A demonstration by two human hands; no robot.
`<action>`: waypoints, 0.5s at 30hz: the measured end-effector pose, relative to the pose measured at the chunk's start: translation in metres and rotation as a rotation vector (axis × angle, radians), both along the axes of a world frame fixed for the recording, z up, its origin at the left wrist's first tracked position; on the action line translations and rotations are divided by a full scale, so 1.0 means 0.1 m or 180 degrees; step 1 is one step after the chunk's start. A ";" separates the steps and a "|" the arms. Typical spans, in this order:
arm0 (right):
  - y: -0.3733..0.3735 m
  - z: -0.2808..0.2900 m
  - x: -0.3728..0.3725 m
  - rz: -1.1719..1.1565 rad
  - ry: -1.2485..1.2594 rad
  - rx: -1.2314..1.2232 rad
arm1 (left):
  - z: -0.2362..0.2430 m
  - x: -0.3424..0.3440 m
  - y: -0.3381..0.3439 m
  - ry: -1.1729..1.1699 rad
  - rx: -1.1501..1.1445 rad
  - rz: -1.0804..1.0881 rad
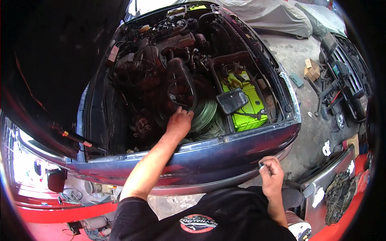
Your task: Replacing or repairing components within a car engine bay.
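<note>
My left hand (179, 121) reaches over the front edge of a dark blue car into its engine bay. Its fingers are closed at the lower end of a looped black hose (194, 90), above a large round air-cleaner housing (206, 116). Just what the fingertips pinch is partly hidden. Out in front of the bumper, my right hand (272, 174) is raised, with a small dark piece (261, 165) between thumb and fingers; its kind is too small to tell. Right of the housing sits a bright green battery (250, 105), with a black rectangular cover (232, 101) lying partly over it.
The raised hood (44, 76) hangs along the left. A dark engine (161, 50) fills the far part of the bay. On the floor to the right lie a cardboard box (312, 70) and removed car parts (345, 80). A loose body panel (327, 182) stands near my right side.
</note>
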State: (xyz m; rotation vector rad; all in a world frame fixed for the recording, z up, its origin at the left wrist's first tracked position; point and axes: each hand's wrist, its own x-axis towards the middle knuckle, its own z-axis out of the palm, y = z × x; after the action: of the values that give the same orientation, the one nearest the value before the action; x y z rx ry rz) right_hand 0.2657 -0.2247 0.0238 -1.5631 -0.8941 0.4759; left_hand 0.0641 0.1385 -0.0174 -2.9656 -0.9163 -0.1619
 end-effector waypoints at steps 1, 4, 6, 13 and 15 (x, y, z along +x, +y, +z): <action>-0.01 -0.02 -0.02 -0.0068 -0.0022 -0.0064 | -0.02 0.00 -0.02 -0.0188 0.0090 0.0101; 0.00 -0.04 -0.03 -0.0095 -0.0091 -0.0179 | -0.01 -0.01 -0.07 -0.0371 0.0415 0.0178; 0.05 -0.01 -0.03 -0.0098 -0.0124 -0.0254 | 0.07 -0.02 -0.12 -0.1095 0.0736 0.0191; 0.38 0.19 -0.16 0.0036 -0.0247 -0.0175 | 0.39 0.22 -0.87 -0.2407 -0.0458 -0.0263; 0.47 0.23 -0.21 0.0205 -0.0075 -0.0166 | 0.43 0.28 -1.18 -0.2745 -0.1488 -0.0285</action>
State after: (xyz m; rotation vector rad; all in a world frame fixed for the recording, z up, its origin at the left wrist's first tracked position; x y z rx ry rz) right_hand 0.2443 -0.1775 0.0473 -1.5937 -0.9590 0.5314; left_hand 0.0918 0.0202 0.0255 -3.3558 -0.9533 -1.5077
